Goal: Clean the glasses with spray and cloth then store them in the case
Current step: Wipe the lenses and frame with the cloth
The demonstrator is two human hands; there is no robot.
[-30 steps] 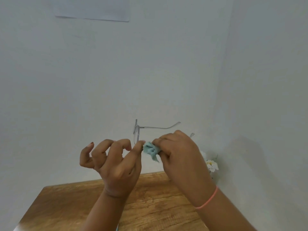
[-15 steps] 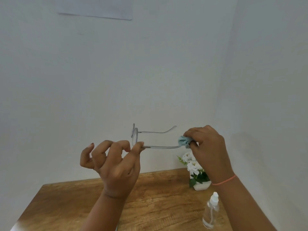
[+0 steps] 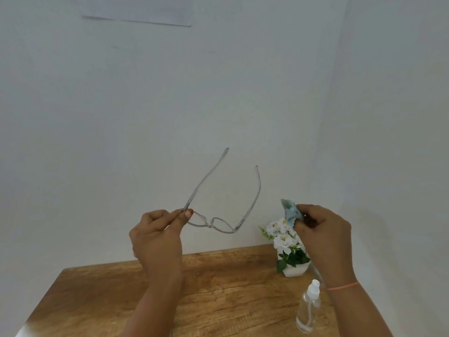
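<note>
One pair of thin, pale grey clear-framed glasses [image 3: 211, 224] is held in the air above the far part of the table, in front of the wall. The left hand [image 3: 158, 235] pinches the pair at its left corner, thumb and curled fingers closed on the frame where the temple joins. Both temples are unfolded and rise up and away towards the far wall, while the lenses hang low to the right of that hand.

The right hand [image 3: 323, 229] is apart from the glasses, further right. Its fingers are curled round one small light blue cloth [image 3: 290, 211], bunched, with a crumpled corner sticking up to the left of the fingertips. One thin orange-pink band [image 3: 342, 286] circles that wrist.

One clear plastic spray bottle [image 3: 308, 310] with a white pump top stands upright at the near right of the brown wooden table [image 3: 230, 300], just left of the right forearm. Further back, at the far right edge, stands one small white pot [image 3: 295, 269] of white flowers with green leaves.

Plain white walls meet in a corner on the right. One white sheet of paper [image 3: 136, 10] is fixed high on the far wall.
</note>
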